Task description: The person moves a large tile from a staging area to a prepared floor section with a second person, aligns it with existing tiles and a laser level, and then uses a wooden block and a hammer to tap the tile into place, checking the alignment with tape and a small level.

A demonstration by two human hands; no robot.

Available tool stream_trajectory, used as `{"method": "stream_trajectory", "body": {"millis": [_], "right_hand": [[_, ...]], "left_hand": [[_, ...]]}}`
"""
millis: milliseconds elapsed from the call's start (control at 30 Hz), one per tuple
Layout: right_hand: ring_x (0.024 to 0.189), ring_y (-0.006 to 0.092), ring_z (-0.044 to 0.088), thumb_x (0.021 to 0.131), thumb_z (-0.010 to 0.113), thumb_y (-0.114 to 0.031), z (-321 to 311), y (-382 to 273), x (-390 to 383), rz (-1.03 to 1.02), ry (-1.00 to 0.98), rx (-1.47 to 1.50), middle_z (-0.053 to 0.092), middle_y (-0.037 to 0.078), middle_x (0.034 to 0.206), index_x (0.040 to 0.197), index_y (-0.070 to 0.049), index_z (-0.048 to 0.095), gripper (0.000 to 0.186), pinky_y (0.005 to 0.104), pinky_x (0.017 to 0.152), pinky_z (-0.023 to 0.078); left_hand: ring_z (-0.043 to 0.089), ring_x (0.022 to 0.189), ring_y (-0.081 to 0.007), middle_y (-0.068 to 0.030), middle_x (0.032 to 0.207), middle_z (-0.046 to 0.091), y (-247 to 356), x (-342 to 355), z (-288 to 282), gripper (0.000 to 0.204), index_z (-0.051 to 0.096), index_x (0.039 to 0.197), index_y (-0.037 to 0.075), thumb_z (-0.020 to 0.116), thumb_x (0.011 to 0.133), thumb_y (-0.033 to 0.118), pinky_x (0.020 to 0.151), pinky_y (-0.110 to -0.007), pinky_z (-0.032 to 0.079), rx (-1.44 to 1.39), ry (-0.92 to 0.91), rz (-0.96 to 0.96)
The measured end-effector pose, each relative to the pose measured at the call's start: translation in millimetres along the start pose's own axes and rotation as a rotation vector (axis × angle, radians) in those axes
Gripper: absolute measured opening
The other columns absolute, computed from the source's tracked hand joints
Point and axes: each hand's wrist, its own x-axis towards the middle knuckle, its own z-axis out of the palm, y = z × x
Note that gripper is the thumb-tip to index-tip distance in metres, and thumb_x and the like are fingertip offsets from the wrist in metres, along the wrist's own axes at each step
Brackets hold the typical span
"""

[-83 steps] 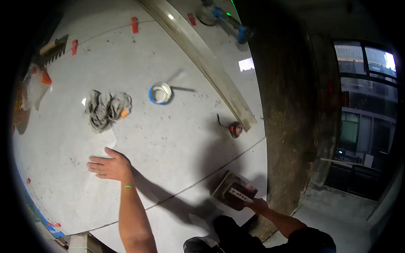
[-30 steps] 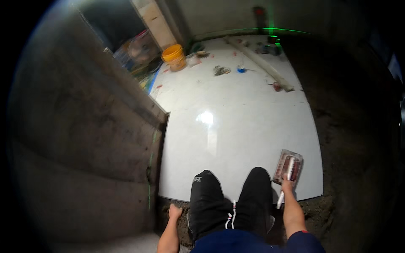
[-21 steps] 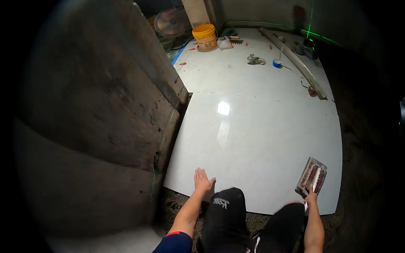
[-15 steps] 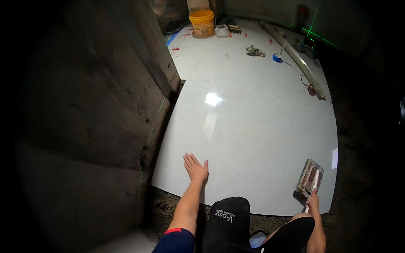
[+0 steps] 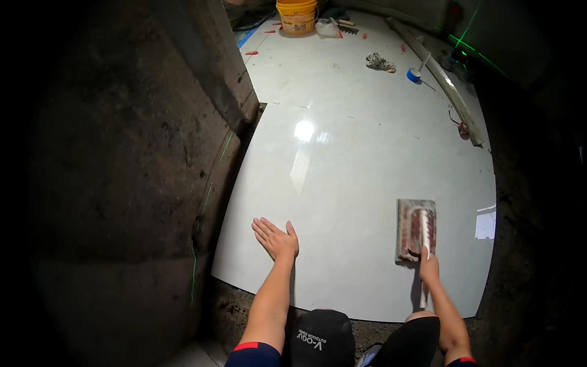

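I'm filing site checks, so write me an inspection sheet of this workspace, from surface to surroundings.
Surface: glossy white tile, showing reflections.
Things in use: flat tool over the tile; contact unclear.
Clutter: yellow bucket, rag, tape measure and long bar, all toward the far end.
Hands: left hand bare, open, palm down, contact unclear; right hand grips the tool's handle.
Cables: nothing seen.
Surroundings: dark wall at left; rough ground along the near edge; green lines at far right.
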Motion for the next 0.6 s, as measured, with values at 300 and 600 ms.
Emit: {"method": "stream_trajectory", "body": {"millis": [300,600], "right_hand": [[0.04,0.0074,0.038,0.099,0.04,-0.061,-141,-242,11,-0.144,-0.297,0.622,0.041,-0.003,0.054,0.075,-0.011,0.046,0.056,0.025,0.036,0.031],[0.072,0.0354,0.061,0.1,0.043,-0.051,29,-308,52,-0.123,-0.54,0.198,0.063,0.021,0.081,0.1,0.005,0.062,0.059,0.045,0.065,0.048]], "left_hand": [[-0.003,0.15,-0.0401,-0.0304,0.159,0.001,-26,17,-7,0.086,0.008,0.15,-0.014,0.037,0.098,0.048,0.122,-0.046,-0.001,0.016,-0.032,0.02],[-0.005,0.15,-0.0373,-0.0272,0.161,-0.002,-21,38,-16,0.086,0.007,0.151,-0.012,0.036,0.099,0.05,0.122,-0.044,-0.002,0.0,-0.105,0.157]]}}
